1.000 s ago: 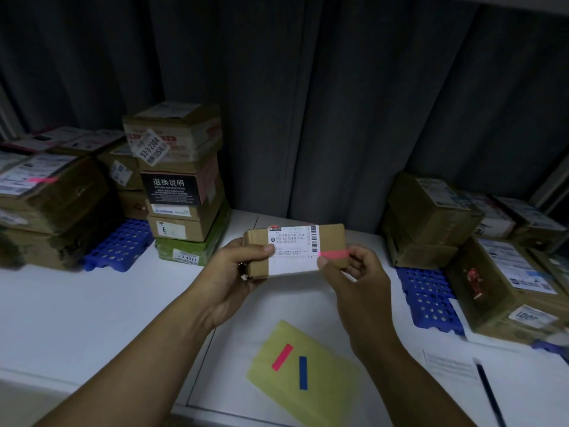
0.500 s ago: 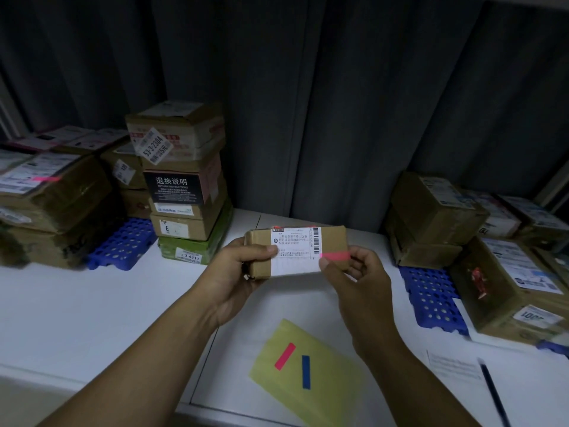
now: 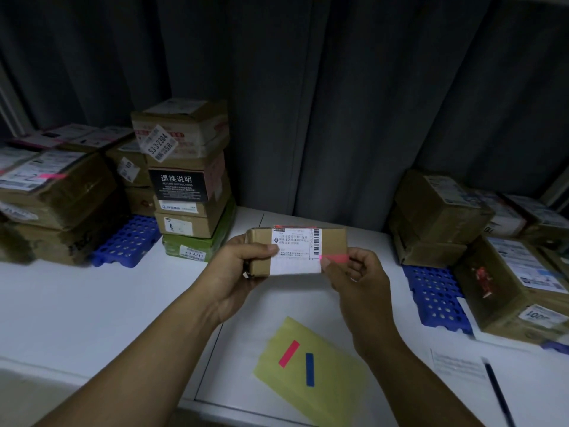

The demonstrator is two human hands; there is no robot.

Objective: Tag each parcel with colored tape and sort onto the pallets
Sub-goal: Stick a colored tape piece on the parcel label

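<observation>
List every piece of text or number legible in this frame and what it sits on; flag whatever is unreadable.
"53-3-2304", tilted white sticker on the top brown box of the left stack.
"退换说明", black label on the box below it.
"3 4311", white label on the green bottom box.
White shipping label on the small brown cardboard parcel held in both hands: too small to read.
Right-hand parcel labels: blurred.

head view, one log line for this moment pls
left hand holds parcel | right hand presses pink tape | above table
</observation>
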